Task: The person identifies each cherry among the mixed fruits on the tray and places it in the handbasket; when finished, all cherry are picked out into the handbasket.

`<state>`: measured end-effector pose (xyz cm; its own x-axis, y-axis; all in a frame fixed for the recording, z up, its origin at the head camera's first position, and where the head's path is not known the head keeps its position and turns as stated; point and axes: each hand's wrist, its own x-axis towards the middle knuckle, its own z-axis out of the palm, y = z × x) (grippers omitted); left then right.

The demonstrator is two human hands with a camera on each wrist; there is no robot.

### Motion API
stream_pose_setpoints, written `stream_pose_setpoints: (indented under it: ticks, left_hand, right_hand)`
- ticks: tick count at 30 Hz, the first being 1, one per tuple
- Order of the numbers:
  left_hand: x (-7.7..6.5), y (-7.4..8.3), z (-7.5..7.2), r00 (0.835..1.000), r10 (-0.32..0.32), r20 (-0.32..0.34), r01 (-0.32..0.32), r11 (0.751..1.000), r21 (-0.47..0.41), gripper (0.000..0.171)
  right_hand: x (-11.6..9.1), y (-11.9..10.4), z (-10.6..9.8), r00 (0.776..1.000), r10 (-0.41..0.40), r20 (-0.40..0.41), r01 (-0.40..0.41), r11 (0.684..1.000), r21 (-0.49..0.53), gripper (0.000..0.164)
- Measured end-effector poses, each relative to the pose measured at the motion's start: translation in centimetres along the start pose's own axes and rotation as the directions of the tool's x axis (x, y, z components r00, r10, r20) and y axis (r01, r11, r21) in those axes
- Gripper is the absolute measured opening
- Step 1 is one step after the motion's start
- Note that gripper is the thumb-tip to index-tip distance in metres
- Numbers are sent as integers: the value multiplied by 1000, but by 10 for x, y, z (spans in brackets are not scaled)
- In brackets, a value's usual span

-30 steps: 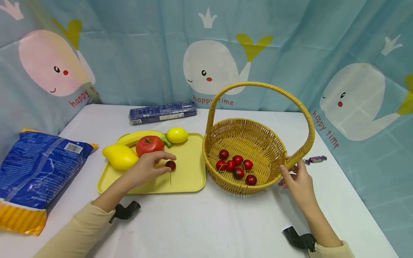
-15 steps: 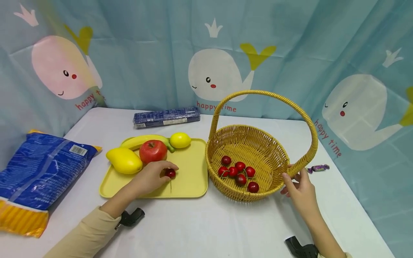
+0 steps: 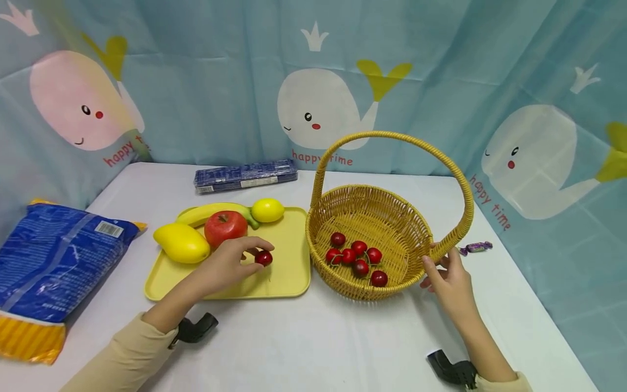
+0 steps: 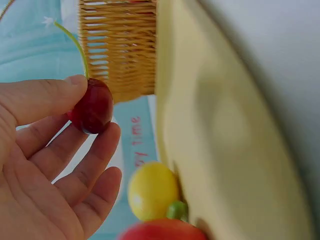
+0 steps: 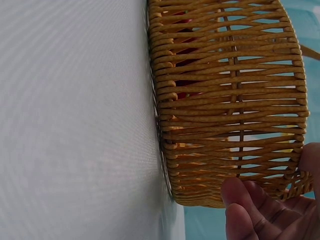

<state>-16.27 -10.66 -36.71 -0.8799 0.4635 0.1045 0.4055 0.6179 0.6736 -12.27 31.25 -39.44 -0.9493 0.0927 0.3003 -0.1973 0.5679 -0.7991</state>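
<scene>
My left hand (image 3: 222, 269) pinches a dark red cherry (image 3: 263, 258) over the yellow tray (image 3: 291, 275). In the left wrist view that cherry (image 4: 95, 107) sits between thumb and fingertips, its green stem pointing up. At the right, my right hand (image 3: 453, 286) grips the rim of a golden wicker basket (image 3: 357, 293) beside the foot of its tall handle, thumb on top and fingers outside. Several red cherries (image 3: 360, 267) lie inside, toward the front left. The right wrist view has fingers (image 5: 237, 220) against the woven wall.
A mango (image 3: 181, 243), a banana (image 3: 201, 214), an apple (image 3: 225, 227) and a lemon (image 3: 267, 210) lie on the tray's back left. Behind is a blue wrapped package (image 3: 245, 177). A blue bag (image 3: 63, 261) lies left, a purple candy (image 3: 476, 247) right of the basket.
My left fingers have closed on the cherry that lay on the tray and raised it slightly. The right hand keeps its grip on the basket, and the head view has shifted a little.
</scene>
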Motion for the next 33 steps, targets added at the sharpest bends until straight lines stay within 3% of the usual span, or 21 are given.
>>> stream_pose_setpoints:
  ticks: [10,17,25,29,33]
  left_hand:
    - [36,41,-2,989,149,-10,-149,987,-59,32]
    - [74,68,17,977,211,24,-208,972,-107,29]
    - [119,82,40,971,215,106,-211,976,-51,28]
    - [147,81,48,973,172,151,-174,985,0,27]
    - [160,77,56,962,143,231,-152,988,22,27]
  right_hand:
    - [2,-3,-1,1000,19,2,-19,1000,10,39]
    - [0,-13,-2,1000,28,3,-28,1000,10,38]
    - [1,0,1,1000,17,-4,-17,1000,2,39]
    - [1,-2,-1,1000,10,-3,-10,1000,8,40]
    - [0,-2,-1,1000,12,1,-12,1000,14,40]
